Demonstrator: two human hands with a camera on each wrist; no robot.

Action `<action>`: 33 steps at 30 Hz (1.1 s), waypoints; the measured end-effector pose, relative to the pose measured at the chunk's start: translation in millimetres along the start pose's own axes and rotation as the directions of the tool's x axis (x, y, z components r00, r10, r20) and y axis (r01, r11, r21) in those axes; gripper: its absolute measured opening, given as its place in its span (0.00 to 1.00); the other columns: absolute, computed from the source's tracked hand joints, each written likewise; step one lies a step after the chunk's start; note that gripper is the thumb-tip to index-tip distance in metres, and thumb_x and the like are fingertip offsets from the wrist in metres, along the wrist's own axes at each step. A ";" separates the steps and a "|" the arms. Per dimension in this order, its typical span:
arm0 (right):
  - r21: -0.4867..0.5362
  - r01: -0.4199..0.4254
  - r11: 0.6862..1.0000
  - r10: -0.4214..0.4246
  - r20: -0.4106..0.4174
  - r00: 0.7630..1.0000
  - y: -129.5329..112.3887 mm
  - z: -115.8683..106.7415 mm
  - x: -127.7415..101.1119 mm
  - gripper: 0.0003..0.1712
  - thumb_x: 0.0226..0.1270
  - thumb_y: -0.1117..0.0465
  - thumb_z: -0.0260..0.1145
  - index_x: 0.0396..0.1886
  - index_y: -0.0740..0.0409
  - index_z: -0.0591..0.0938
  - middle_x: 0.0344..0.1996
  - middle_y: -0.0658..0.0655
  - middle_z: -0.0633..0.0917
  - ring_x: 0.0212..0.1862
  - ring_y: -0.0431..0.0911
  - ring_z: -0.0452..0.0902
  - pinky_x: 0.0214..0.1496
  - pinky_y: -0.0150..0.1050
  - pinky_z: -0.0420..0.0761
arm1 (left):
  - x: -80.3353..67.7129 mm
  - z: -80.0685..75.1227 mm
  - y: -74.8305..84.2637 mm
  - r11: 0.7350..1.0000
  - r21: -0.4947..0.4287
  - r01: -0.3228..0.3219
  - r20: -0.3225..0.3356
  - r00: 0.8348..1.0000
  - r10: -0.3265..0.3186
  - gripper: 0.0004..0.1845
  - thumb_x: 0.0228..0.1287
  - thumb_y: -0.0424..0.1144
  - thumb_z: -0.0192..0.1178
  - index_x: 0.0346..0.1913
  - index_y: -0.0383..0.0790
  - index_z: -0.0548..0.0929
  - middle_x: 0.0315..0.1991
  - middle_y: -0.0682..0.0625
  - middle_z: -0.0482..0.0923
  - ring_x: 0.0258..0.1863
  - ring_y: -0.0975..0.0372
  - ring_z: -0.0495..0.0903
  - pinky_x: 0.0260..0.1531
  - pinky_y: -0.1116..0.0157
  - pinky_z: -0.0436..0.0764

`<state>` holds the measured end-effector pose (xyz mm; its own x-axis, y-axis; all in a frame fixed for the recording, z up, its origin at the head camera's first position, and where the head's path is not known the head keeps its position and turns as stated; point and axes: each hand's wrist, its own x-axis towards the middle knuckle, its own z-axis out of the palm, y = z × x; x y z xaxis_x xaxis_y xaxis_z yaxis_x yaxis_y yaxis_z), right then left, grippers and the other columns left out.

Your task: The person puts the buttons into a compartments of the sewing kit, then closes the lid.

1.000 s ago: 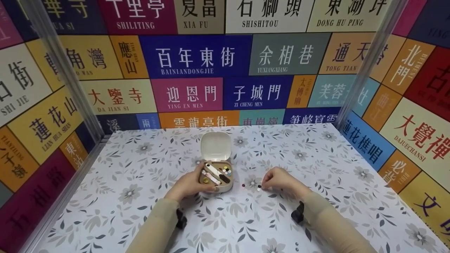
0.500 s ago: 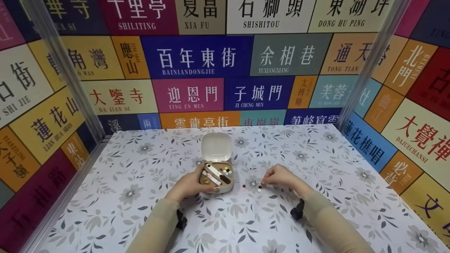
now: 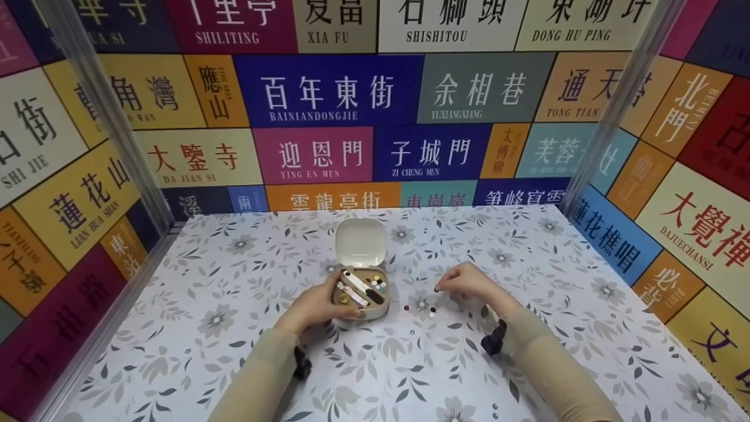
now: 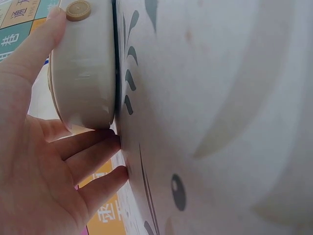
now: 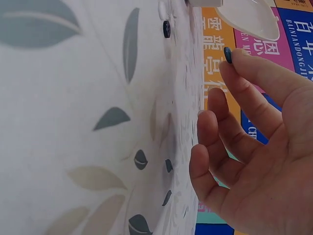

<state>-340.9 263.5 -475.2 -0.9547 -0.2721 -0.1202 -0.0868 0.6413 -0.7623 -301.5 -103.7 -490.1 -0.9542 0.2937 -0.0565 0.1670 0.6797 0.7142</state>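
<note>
A small beige sewing-kit box stands open on the floral table, its white lid tipped up at the back. Thread spools and small buttons fill the inside. My left hand grips the box from its left side; in the left wrist view the thumb and fingers wrap round the box. My right hand hovers just right of the box and pinches a small dark blue button at its fingertips, a little above the table.
A few loose buttons lie on the cloth between the box and my right hand; one shows in the right wrist view. Colourful sign-printed walls close in the table at the back and both sides.
My right hand has lifted off the table and moved slightly back with a dark button pinched. The left hand stays on the box.
</note>
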 end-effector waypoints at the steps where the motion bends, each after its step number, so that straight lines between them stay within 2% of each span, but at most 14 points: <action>1: 0.003 -0.009 1.000 0.009 -0.004 1.000 -0.1 -0.3 1.1 0.09 0.59 0.55 0.71 0.33 0.57 0.89 0.29 0.60 0.86 0.25 0.46 0.74 0.24 0.36 0.72 | -0.3 -0.3 0.1 1.000 0.001 0.003 0.000 1.000 -0.003 0.66 0.37 0.65 0.75 0.78 0.53 0.48 0.67 0.40 0.67 0.63 0.45 0.69 0.63 0.48 0.65; 6: 0.022 -0.041 0.999 0.042 -0.017 0.999 -1.6 -2.0 6.8 0.11 0.58 0.54 0.72 0.33 0.56 0.89 0.30 0.59 0.86 0.24 0.46 0.74 0.24 0.37 0.73 | -0.4 -1.5 -0.6 1.000 0.007 0.001 -0.006 1.000 0.000 0.66 0.37 0.66 0.75 0.78 0.55 0.48 0.67 0.40 0.68 0.62 0.45 0.70 0.62 0.48 0.66; 11: 0.046 -0.027 0.999 0.029 -0.040 0.999 -5.4 -2.8 10.9 0.10 0.58 0.55 0.72 0.33 0.57 0.89 0.31 0.60 0.86 0.28 0.48 0.75 0.29 0.40 0.76 | -0.3 -1.8 -0.7 1.000 0.005 -0.001 -0.005 1.000 0.001 0.66 0.37 0.66 0.75 0.78 0.55 0.48 0.67 0.40 0.68 0.61 0.45 0.71 0.62 0.48 0.66; 18: 0.071 -0.057 0.996 0.060 -0.045 0.997 -9.4 -2.8 13.9 0.10 0.57 0.55 0.72 0.34 0.57 0.89 0.30 0.49 0.83 0.34 0.47 0.75 0.35 0.43 0.78 | -0.9 -2.0 2.4 0.999 0.038 -0.011 0.006 1.000 0.011 0.65 0.39 0.66 0.74 0.78 0.53 0.48 0.66 0.38 0.68 0.61 0.44 0.70 0.61 0.47 0.67; 29: 0.082 -0.035 0.996 0.039 -0.044 0.998 -4.5 3.5 23.3 0.08 0.57 0.57 0.72 0.32 0.58 0.90 0.30 0.58 0.86 0.30 0.47 0.77 0.29 0.37 0.76 | -0.8 -3.5 2.3 1.000 0.028 0.005 0.005 1.000 -0.005 0.66 0.38 0.67 0.74 0.78 0.53 0.47 0.68 0.38 0.66 0.63 0.44 0.69 0.63 0.46 0.65; 33: 0.095 -0.028 0.995 0.032 -0.035 0.999 -4.0 5.2 24.5 0.09 0.57 0.57 0.72 0.33 0.59 0.89 0.31 0.59 0.85 0.29 0.47 0.77 0.28 0.36 0.76 | -1.7 -2.4 1.6 0.999 0.031 0.012 0.007 1.000 -0.012 0.66 0.38 0.67 0.73 0.78 0.54 0.46 0.68 0.38 0.66 0.63 0.44 0.69 0.63 0.46 0.65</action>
<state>-362.5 250.5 -478.4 -0.9663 -0.2267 -0.1219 -0.0326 0.5776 -0.8157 -300.2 -104.7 -487.1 -0.9545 0.2900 -0.0697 0.1635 0.7039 0.6912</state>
